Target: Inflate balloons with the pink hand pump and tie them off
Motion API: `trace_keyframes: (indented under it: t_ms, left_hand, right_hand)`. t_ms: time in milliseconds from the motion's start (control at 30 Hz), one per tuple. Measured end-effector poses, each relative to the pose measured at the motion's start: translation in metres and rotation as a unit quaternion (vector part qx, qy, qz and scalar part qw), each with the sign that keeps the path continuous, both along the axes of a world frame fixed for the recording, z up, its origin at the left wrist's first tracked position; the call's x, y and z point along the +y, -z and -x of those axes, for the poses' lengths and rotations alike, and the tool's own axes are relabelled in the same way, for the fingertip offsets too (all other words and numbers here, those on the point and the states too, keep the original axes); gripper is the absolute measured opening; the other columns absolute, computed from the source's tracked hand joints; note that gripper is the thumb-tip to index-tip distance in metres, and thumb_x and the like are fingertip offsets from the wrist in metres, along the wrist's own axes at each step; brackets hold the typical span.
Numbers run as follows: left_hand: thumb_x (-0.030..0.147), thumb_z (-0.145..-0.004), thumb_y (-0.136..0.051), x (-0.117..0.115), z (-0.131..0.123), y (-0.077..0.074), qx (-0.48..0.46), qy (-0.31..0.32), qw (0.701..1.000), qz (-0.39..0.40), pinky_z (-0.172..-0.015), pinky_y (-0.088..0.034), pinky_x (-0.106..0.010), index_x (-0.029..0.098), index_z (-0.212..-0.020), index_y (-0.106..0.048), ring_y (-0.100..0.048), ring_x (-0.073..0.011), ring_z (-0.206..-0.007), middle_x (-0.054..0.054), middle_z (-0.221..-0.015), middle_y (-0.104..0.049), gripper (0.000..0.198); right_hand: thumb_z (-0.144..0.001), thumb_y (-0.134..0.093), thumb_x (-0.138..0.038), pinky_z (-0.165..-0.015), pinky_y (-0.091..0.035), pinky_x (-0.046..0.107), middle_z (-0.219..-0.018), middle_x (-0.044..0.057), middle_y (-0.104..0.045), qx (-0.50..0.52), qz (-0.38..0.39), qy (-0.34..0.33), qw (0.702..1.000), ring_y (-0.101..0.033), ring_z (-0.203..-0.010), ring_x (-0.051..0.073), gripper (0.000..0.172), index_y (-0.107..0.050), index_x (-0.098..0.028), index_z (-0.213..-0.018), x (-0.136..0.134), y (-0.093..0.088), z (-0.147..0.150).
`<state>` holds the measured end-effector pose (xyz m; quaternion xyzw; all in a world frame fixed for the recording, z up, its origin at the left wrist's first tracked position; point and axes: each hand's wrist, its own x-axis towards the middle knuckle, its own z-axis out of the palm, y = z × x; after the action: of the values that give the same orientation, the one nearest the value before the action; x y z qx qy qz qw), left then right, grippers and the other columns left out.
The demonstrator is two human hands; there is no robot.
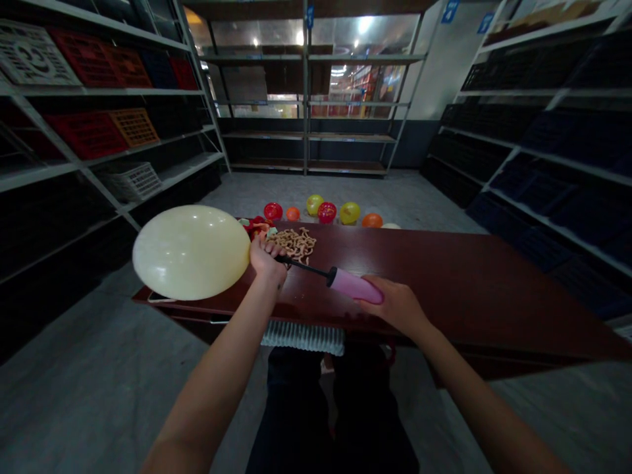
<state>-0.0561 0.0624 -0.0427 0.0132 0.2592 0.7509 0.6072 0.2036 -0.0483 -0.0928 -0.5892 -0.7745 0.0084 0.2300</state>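
A big pale yellow balloon [191, 252] hangs inflated over the left end of a dark red table [444, 276]. My left hand [266, 258] is closed round the balloon's neck, where it meets the black nozzle of a hand pump. My right hand [395, 304] grips the rear end of the pump's pink barrel [354, 286]. The pump lies nearly level above the table, running from right to left. A heap of limp tan balloons [296, 243] lies just behind my left hand.
Several inflated balloons [326, 212], red, orange and yellow-green, lie on the floor beyond the table's far edge. Metal shelving with red, orange and white crates [89, 131] lines the left; dark shelves stand right and behind. A white ribbed thing [303, 337] lies under the near edge.
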Motion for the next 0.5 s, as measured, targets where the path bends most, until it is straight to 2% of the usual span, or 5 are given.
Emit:
trace_keyframes:
  t_ms: [133,233,367,500]
  left_hand:
    - [0.026,-0.096,-0.046,-0.019,-0.022,-0.017,0.02,0.034,0.999,-0.035,-0.039,-0.021,-0.022,0.02,-0.062,-0.024,-0.021,-0.0043,-0.034,0.009,-0.047,-0.021,0.041]
    - [0.027,-0.096,-0.046,-0.031,-0.037,-0.021,0.035,0.043,0.997,-0.045,-0.039,-0.019,-0.023,0.02,-0.061,-0.024,-0.02,-0.005,-0.034,0.009,-0.046,-0.02,0.042]
    - [0.026,-0.094,-0.048,-0.037,-0.042,-0.019,0.042,0.048,0.998,-0.029,-0.039,-0.018,-0.023,0.021,-0.061,-0.023,-0.02,-0.0052,-0.033,0.009,-0.046,-0.02,0.042]
    - [0.02,-0.092,-0.046,-0.03,-0.034,-0.018,0.023,0.067,0.998,0.001,-0.04,-0.019,-0.023,0.021,-0.062,-0.019,-0.019,-0.0051,-0.033,0.009,-0.045,-0.019,0.04]
  right_hand:
    - [-0.081,-0.063,-0.05,-0.074,-0.051,0.033,-0.1,0.004,-0.076,0.058,0.048,-0.021,0.997,-0.072,-0.083,0.023,0.041,-0.066,-0.026,-0.113,0.006,-0.02,0.024]
    - [-0.082,-0.061,-0.053,-0.071,-0.05,0.032,-0.099,0.003,-0.076,0.061,0.054,-0.021,0.996,-0.071,-0.083,0.023,0.04,-0.066,-0.026,-0.11,0.007,-0.03,0.038]
    - [-0.082,-0.06,-0.056,-0.067,-0.048,0.031,-0.095,0.003,-0.076,0.027,0.039,-0.014,0.999,-0.071,-0.08,0.023,0.042,-0.066,-0.026,-0.111,0.005,-0.029,0.044]
    - [-0.085,-0.058,-0.055,-0.065,-0.048,0.031,-0.103,0.007,-0.075,-0.025,-0.039,-0.019,0.999,-0.071,-0.083,0.023,0.046,-0.063,-0.024,-0.118,0.004,-0.019,0.042]
